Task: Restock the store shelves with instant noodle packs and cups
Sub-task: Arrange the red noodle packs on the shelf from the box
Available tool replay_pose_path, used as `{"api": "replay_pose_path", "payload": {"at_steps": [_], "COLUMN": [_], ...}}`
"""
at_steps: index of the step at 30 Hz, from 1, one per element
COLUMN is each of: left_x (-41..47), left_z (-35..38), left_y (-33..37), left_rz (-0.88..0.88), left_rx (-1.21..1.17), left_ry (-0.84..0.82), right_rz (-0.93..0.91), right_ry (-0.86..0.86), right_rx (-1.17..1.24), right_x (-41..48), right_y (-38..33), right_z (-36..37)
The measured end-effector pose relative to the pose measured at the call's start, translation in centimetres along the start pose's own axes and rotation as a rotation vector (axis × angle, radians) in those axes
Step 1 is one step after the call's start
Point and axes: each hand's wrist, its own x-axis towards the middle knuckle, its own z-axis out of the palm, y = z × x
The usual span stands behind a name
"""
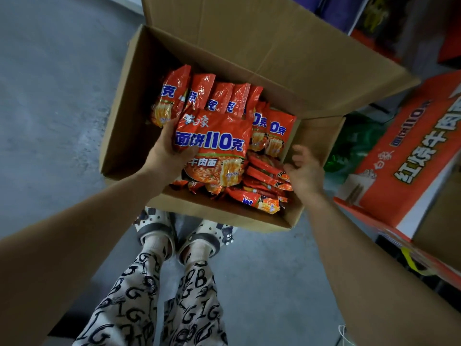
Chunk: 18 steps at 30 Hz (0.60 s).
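Left hand [166,151]: we grip one orange noodle pack [214,146] by its left edge, fingers curled round it, held above the box's middle.
Right hand [305,171]: at the box's 4 o'clock, fingers loosely bent and apart, gripping nothing.
Cardboard box [129,126]: open on the grey floor [50,96]; upright packs [219,98] at its 12 o'clock, flat-lying packs [264,176] at 5 o'clock.
Printed carton [409,156]: at the box's 3 o'clock.

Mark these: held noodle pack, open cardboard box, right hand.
held noodle pack [214,143]: head view, front label.
open cardboard box [131,121]: head view, left inner wall.
right hand [305,172]: head view, back of hand.
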Motion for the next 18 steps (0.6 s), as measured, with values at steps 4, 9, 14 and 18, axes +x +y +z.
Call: {"api": "replay_pose_path", "payload": {"at_steps": [4, 9, 14, 18], "left_x": [1.2, 2.6, 3.7, 3.8], "left_z": [0.7, 1.3, 1.7, 1.6], "left_y": [-0.5, -1.3, -1.8, -1.7], "left_rz": [0.003, 0.000, -0.003, -0.015], "left_rx": [0.026, 0.021, 0.010, -0.007], "left_ry": [-0.010, -0.026, -0.041, -0.048], "right_rz": [-0.047, -0.180, -0.216, -0.234], "right_ry": [-0.121, -0.094, -0.064, -0.076], "right_rx": [-0.164, -0.310, -0.448, -0.545], "right_x": [0.9, 2.3, 4.0, 4.7], "right_y": [1.5, 2.3, 2.1, 1.5], "right_z": [2.1, 4.5, 5.1, 4.7]}}
